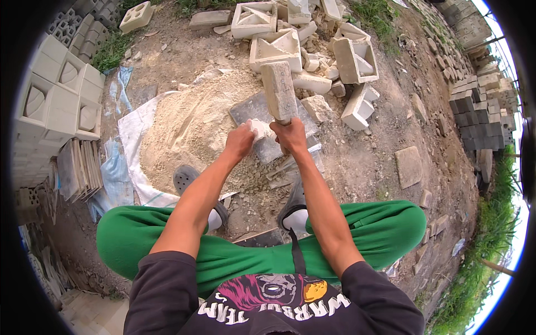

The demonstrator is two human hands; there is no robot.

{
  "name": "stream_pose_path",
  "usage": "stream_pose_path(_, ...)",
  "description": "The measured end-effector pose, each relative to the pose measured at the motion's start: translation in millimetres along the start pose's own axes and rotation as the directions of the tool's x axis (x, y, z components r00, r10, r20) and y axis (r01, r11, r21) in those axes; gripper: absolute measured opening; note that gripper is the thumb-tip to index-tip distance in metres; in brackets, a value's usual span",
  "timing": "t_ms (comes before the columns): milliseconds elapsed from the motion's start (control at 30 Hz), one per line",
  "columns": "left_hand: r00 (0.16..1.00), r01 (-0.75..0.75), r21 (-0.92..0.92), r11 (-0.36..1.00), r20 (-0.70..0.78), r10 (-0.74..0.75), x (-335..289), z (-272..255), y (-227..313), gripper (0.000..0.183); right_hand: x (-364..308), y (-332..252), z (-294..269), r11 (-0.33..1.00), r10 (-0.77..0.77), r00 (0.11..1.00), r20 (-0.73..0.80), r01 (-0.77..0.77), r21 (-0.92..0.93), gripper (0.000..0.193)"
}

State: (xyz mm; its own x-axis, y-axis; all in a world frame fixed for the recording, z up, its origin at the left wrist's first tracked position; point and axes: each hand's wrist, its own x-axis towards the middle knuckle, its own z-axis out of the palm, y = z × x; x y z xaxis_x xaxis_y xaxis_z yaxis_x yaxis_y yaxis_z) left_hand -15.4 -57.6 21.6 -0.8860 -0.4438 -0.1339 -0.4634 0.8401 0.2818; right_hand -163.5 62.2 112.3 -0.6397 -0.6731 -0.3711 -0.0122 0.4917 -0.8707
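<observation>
My right hand [290, 135] is closed round the short wooden handle of a heavy mallet. The big, dust-covered rectangular head of the mallet [279, 89] rises just beyond that fist. Close by on the left, my left hand [240, 139] grips a pale broken chunk of block [259, 129]. Both hands are over a dark grey flat slab [242, 111], which is partly hidden by the chunk and the mallet. A mound of crushed, sandy rubble [190, 131] is heaped on a white woven sheet [132, 131] to the left of the slab.
Broken hollow decorative blocks [274, 50] and pieces lie in a pile beyond the slab. Whole pale blocks [58, 92] are stacked at left beside leaning boards [81, 170]. Grey bricks [474, 109] are stacked far right. A flat square tile [408, 167] lies on the dirt. My clogs flank the slab's near side.
</observation>
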Motion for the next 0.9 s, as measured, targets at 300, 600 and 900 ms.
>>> stream_pose_path(300, 0.996, -0.061, 0.07, 0.996, 0.069, 0.056, 4, -2, -14, 0.033, 24, 78, 14, 0.905, 0.268, 0.959, 0.092, -0.218, -0.366, 0.047)
stream_pose_path(600, 0.975, 0.086, 0.082, 0.993, 0.197, -0.101, 19, -6, -13, 0.028, 2, 18, 16, 0.999, 0.047, 0.999, -0.024, -0.047, -0.007, 0.027)
stream_pose_path(900, 0.994, -0.067, 0.009, 0.998, 0.085, 0.066, 11, -14, -13, 0.045, 6, 42, 4, 0.961, 0.219, 0.975, 0.048, -0.206, -0.186, 0.033)
